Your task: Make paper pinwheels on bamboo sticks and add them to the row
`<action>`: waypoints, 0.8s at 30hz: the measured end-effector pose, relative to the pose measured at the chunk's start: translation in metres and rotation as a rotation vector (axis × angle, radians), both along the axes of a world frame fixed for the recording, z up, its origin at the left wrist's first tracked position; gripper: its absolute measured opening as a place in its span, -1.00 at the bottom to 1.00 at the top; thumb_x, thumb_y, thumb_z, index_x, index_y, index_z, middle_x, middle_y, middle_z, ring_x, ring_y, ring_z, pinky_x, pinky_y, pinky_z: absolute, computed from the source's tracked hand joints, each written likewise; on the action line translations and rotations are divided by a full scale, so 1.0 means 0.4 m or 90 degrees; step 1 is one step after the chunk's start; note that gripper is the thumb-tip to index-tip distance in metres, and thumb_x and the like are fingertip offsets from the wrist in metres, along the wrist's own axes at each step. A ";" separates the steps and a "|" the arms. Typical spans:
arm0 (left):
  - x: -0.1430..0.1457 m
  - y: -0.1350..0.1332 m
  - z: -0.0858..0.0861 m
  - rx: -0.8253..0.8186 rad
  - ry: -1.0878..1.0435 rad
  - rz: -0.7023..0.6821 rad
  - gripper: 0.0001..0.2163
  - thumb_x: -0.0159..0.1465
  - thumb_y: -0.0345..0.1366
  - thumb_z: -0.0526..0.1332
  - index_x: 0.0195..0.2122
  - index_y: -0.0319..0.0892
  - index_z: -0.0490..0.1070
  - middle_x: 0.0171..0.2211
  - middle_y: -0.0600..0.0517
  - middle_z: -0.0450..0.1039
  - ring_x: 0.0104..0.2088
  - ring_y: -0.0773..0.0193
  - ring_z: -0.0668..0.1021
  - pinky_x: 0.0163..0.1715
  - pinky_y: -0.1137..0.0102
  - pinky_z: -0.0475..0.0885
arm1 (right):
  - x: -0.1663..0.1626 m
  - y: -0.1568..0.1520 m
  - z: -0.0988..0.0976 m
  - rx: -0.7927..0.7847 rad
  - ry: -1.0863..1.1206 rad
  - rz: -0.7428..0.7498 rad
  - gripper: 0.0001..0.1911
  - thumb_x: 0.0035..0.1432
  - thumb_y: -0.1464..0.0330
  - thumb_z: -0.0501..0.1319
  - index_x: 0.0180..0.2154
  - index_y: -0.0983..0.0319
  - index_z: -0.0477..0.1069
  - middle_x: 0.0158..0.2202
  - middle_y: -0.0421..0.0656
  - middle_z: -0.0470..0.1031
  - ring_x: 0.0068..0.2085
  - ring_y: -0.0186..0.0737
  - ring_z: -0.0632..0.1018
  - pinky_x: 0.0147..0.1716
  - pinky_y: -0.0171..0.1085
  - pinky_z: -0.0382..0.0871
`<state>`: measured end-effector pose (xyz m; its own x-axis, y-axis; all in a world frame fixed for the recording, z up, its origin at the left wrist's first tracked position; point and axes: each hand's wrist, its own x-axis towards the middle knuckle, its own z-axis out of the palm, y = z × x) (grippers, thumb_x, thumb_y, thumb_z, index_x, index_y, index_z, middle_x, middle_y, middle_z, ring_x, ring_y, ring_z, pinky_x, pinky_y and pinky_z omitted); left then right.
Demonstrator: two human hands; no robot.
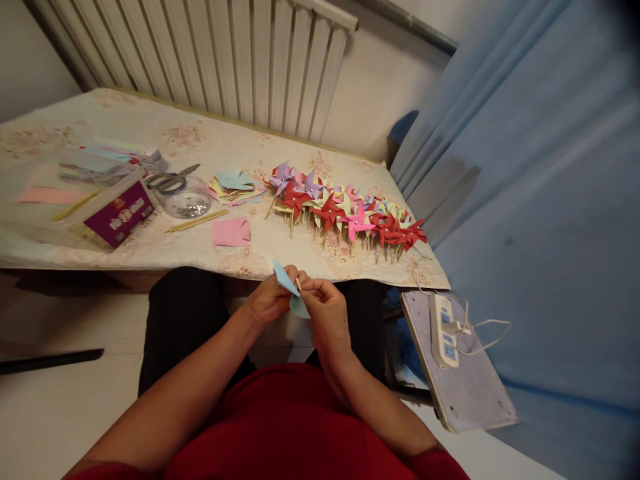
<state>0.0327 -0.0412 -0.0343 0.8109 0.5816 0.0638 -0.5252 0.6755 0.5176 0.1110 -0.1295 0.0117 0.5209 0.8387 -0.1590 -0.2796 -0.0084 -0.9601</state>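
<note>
Above my lap, just off the table edge, my left hand (271,297) is closed on a light blue piece of paper (285,279), which is folded and bent. My right hand (327,310) pinches at the same paper from the other side, with a short end of a wooden stick (299,284) showing at its fingertips. The rest of the stick is hidden by the fingers. On the table ahead lie a pink cut paper square (231,233), a stack of coloured cut papers (235,180) and several loose wooden sticks (196,221).
Rows of finished paper pinwheels (345,210) stand at the table's right. To the left are scissors (173,180), a round clear dish of small metal pins (187,204) and a plastic bag with a purple label (120,213). A power strip (444,331) sits on a stool (480,393) at right, beside a blue curtain (560,200).
</note>
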 end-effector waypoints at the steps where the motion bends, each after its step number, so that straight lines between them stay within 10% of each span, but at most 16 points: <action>1: 0.000 -0.001 0.002 -0.002 -0.002 0.000 -0.73 -0.12 -0.46 0.48 -0.60 -0.22 0.35 -0.54 0.12 0.27 -0.48 0.42 0.41 -0.44 0.49 0.34 | 0.000 0.000 -0.001 0.001 0.001 0.000 -0.88 -0.14 0.35 0.33 -0.47 0.21 0.44 -0.61 -0.31 0.41 -0.59 -0.38 0.35 -0.56 -0.37 0.16; 24: -0.004 -0.001 0.014 -0.002 -0.002 0.002 -0.71 -0.15 -0.44 0.50 -0.61 -0.22 0.34 -0.54 0.12 0.30 -0.46 0.42 0.42 -0.39 0.50 0.34 | -0.002 0.002 0.004 0.010 -0.002 -0.002 -0.87 -0.16 0.35 0.34 -0.47 0.22 0.45 -0.61 -0.32 0.40 -0.59 -0.41 0.31 -0.57 -0.38 0.09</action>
